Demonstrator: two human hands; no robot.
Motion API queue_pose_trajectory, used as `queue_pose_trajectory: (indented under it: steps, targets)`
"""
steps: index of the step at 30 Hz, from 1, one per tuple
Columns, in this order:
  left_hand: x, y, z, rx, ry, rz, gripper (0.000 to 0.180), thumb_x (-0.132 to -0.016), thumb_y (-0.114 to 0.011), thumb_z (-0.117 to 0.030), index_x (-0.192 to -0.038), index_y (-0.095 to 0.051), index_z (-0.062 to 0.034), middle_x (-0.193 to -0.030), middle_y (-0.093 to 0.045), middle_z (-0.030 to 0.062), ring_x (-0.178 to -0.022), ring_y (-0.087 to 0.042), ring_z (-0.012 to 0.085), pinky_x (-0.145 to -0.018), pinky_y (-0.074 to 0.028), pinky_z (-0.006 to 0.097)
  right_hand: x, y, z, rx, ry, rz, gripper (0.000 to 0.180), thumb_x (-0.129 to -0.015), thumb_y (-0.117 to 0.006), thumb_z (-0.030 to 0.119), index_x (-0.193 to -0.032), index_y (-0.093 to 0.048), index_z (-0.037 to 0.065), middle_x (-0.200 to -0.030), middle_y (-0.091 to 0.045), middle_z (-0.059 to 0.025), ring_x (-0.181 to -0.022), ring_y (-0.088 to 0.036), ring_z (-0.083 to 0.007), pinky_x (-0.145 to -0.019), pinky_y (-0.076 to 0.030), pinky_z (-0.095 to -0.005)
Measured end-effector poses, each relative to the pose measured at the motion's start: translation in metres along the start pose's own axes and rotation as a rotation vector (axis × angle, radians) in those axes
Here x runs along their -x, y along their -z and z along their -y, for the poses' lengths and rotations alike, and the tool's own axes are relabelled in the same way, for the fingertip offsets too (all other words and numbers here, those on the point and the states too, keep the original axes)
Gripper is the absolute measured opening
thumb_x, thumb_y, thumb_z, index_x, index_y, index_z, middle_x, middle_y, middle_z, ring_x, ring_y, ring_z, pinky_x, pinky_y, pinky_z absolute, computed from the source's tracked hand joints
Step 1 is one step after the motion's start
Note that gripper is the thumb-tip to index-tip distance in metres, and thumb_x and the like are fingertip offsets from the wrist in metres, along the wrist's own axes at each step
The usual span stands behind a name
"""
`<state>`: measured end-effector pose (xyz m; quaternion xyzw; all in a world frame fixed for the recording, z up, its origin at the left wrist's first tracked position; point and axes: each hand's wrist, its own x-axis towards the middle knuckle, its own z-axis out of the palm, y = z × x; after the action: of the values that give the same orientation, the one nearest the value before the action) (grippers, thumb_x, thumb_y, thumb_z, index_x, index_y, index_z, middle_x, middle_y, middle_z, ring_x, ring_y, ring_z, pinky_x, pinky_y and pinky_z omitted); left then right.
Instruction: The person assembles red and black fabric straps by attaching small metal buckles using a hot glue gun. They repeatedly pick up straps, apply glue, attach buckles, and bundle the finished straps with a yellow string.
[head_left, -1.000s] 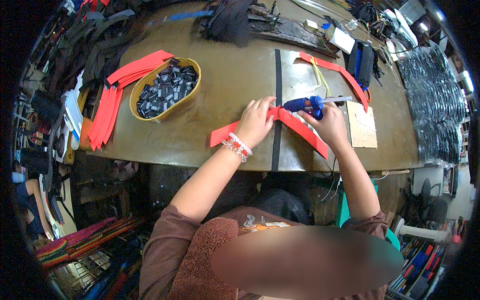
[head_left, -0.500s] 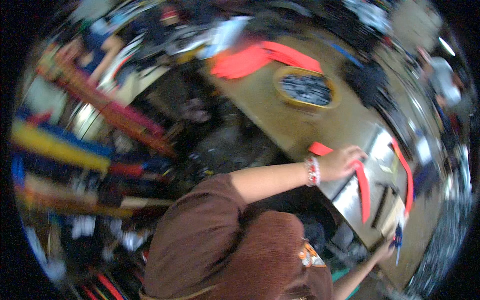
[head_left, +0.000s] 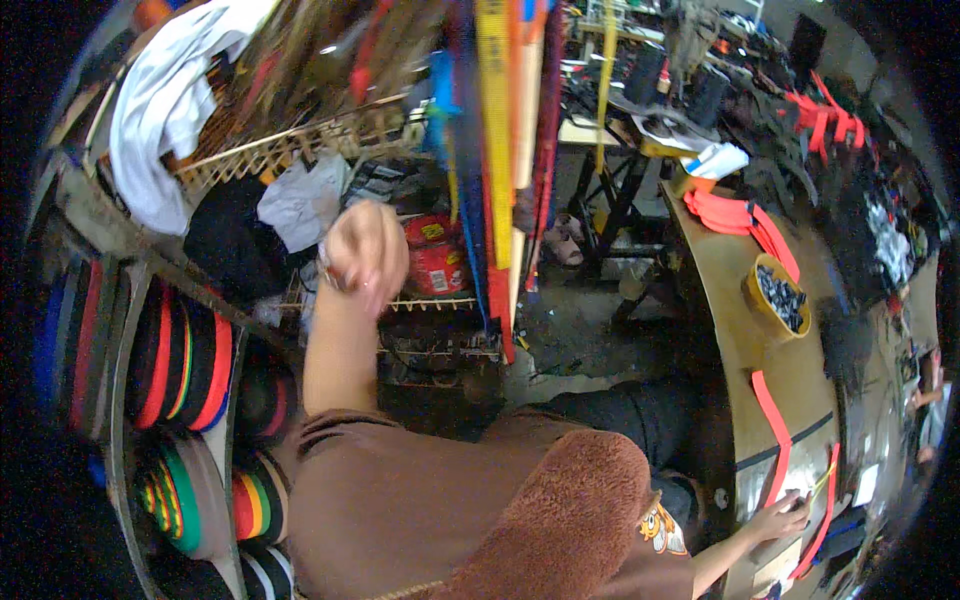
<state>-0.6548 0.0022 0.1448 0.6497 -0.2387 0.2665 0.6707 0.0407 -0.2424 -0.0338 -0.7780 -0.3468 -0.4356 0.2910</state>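
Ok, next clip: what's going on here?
A person sits beside a table, the left hand raised in the view between a grey bag and a red package. The right hand is at the table, near the end of a red strip. I can't tell whether either hand holds anything. A yellow bowl of small black pieces stands further along the table.

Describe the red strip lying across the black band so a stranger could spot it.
Find the brown table on the picture's right, with a yellow tub. Below the tub, above the right hand, a black band crosses the tabletop. The red strip bends where it crosses that band; the other lone strip and the bunched strips don't cross it.
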Motion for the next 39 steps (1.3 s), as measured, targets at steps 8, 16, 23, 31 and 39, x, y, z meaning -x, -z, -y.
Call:
queue_pose_trajectory:
  steps: [8, 16, 23, 31, 39]
  targets:
    - [0.139, 0.116, 0.000, -1.837, 0.901, -1.289, 0.035, -0.089, -0.055, -0.020, -0.122, -0.058, -0.0069, -0.113, -0.064, 0.0171, -0.101, -0.062, 0.0338, -0.085, -0.050, 0.040, 0.012, -0.026, -0.025, -0.061, -0.074, -0.012, 0.042, -0.095, -0.050, 0.040, -0.111, -0.063, 0.004, -0.109, -0.059, -0.0151, -0.102, -0.055, -0.0325, -0.088, -0.043, -0.0450]
    - [0.099, 0.220, 0.016, -1.768, 1.322, -1.016, 0.060, -0.081, -0.060, -0.034, -0.132, -0.047, -0.0060, -0.114, -0.060, 0.0249, -0.105, -0.060, 0.0356, -0.089, -0.048, 0.041, 0.014, -0.023, -0.021, -0.056, -0.188, 0.039, 0.038, -0.095, -0.051, 0.035, -0.103, -0.065, 0.000, -0.101, -0.062, -0.0200, -0.096, -0.056, -0.0356, -0.083, -0.045, -0.0452]
    - [0.113, 0.157, -0.041, -1.321, 1.458, -1.149, 0.080, -0.074, -0.065, -0.050, -0.136, -0.042, -0.0046, -0.116, -0.061, 0.0230, -0.107, -0.059, 0.0337, -0.091, -0.047, 0.039, 0.020, -0.031, -0.034, -0.117, -0.280, 0.131, 0.041, -0.095, -0.049, 0.035, -0.108, -0.063, -0.001, -0.119, -0.056, -0.0212, -0.109, -0.051, -0.0354, -0.094, -0.038, -0.0446]
    - [0.164, 0.065, -0.049, -1.487, 0.604, -1.603, 0.072, -0.078, -0.071, -0.046, -0.128, -0.050, 0.0008, -0.113, -0.062, 0.0144, -0.104, -0.059, 0.0269, -0.092, -0.044, 0.032, 0.022, -0.036, -0.038, -0.160, -0.200, 0.042, 0.043, -0.096, -0.049, 0.036, -0.109, -0.061, -0.003, -0.106, -0.061, -0.0205, -0.099, -0.055, -0.0347, -0.087, -0.043, -0.0418]
    - [0.169, -0.052, -0.042, -0.638, 0.488, -1.639, 0.049, -0.085, -0.059, -0.028, -0.125, -0.053, -0.0017, -0.124, -0.055, 0.0130, -0.110, -0.053, 0.0244, -0.094, -0.041, 0.038, 0.016, -0.007, 0.010, -0.613, -0.447, -0.058, 0.025, -0.084, -0.052, 0.006, -0.107, -0.060, 0.000, -0.097, -0.063, -0.0111, -0.087, -0.060, -0.0211, -0.078, -0.048, -0.0309]
